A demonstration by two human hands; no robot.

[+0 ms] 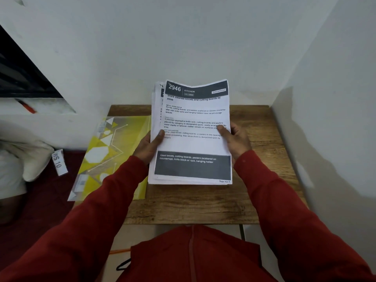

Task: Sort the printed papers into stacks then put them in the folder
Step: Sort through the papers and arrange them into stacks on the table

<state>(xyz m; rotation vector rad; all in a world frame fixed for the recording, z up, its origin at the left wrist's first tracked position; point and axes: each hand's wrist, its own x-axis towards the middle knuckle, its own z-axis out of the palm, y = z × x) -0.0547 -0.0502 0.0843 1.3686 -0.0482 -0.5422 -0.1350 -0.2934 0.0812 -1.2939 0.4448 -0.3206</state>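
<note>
1. A person in red sleeves holds a stack of printed papers above a wooden bench, its top sheet headed "2946 KITCHEN".
2. The left hand grasps the stack's left edge, thumb pressed on the top sheet.
3. The right hand grasps the right edge, thumb likewise on the page.
4. A yellow patterned folder lies flat on the bench's left side, just beside the stack.
5. A tag marked "WS 10" sits farther left.
</note>
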